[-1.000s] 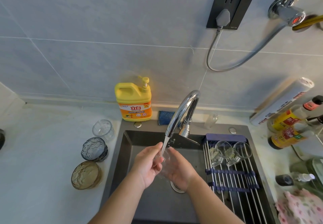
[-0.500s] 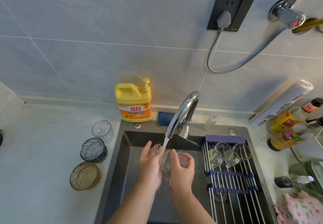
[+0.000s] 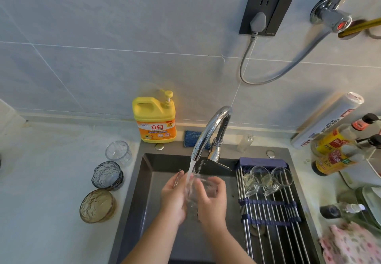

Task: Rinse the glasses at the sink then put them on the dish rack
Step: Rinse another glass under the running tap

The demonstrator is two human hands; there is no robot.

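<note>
Cupping clear glass (image 3: pixel 203 189) in both hands over dark sink (image 3: pixel 148 181), pale counter (image 3: pixel 51 181), grey tiles

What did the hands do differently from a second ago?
Both hands, left hand and right hand, rose from cupped together low in the sink to hold the clear glass up under the stream, fingers opened around it. The water kept running; the counter glasses and rack glasses stayed put.

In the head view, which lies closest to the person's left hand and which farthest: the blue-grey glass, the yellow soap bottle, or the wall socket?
From the left hand:
1. Blue-grey glass, on the counter to its left.
2. Yellow soap bottle, behind the sink by the wall.
3. Wall socket, high on the tiles, toward the right.
</note>
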